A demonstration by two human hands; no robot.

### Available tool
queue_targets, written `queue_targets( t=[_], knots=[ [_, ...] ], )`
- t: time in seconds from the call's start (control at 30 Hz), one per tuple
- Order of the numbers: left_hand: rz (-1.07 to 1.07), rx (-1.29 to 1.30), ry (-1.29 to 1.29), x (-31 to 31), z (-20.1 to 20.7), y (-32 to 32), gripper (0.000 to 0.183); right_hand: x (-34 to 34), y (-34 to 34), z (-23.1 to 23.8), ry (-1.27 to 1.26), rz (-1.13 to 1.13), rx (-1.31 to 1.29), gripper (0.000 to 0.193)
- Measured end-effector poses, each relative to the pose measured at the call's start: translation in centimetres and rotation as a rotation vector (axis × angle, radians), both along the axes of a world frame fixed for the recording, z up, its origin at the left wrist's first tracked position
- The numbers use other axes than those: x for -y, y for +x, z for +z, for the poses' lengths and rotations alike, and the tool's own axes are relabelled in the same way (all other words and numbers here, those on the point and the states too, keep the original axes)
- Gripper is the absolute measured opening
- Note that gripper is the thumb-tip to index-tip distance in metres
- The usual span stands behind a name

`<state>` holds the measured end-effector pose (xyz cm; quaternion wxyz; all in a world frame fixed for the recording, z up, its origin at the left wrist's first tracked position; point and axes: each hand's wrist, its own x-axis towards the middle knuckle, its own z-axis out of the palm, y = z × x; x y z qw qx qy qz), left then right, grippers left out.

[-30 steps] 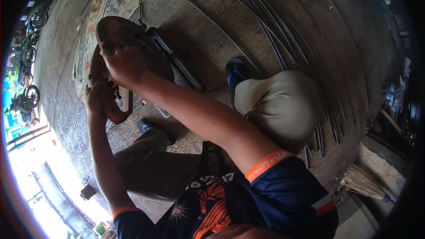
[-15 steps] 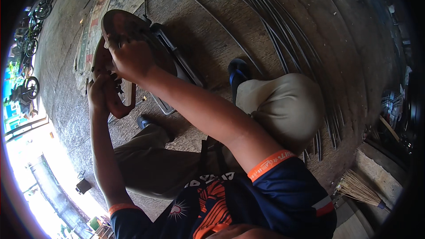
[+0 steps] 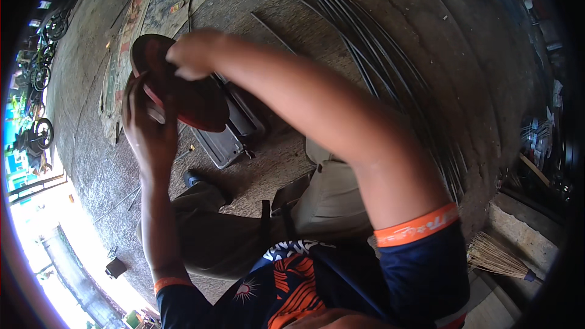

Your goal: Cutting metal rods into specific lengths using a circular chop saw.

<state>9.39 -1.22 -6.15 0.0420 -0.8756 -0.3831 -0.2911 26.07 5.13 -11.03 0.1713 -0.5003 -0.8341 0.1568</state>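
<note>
A large dark disc (image 3: 194,99) with a reddish rim tilts above a low metal machine base (image 3: 213,146), looking like the wheel or guard of a cut-off saw. My left hand (image 3: 149,128) grips the disc's near left edge, its fingers reaching up along the rim. A small greyish piece shows beside those fingers; its kind is unclear. Over the upper right part of the disc is my right hand (image 3: 198,55), fingers bent and smeared by motion. Whether it holds anything cannot be made out.
Several long thin metal rods (image 3: 365,42) lie on the concrete floor to the right. A stick broom (image 3: 496,256) rests at the lower right near a concrete block (image 3: 518,222). A dark cable (image 3: 192,6) runs away behind the machine. Motorcycles (image 3: 42,131) stand at the far left.
My right hand has moved right, away from my left hand, and its elbow has swung outward. My left hand has shifted on the tool, and the disc now tilts differently, hanging lower.
</note>
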Motion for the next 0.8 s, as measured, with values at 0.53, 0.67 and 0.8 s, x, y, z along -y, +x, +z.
queue_targets(
  t=[0.53,0.67,0.8],
  knots=[
    [-0.005,0.047,-1.027,0.2,-28.0,29.0,0.03,13.1,29.9,-32.8,-0.238,-1.086,0.257,0.037],
    [0.027,0.008,-1.103,-0.3,-31.3,30.6,0.031,12.7,31.8,-34.1,-0.278,-1.043,0.193,0.039],
    [0.095,0.02,-1.161,-1.2,-33.2,31.5,0.03,11.8,32.5,-33.1,-0.37,-0.932,0.247,0.04]
  ],
)
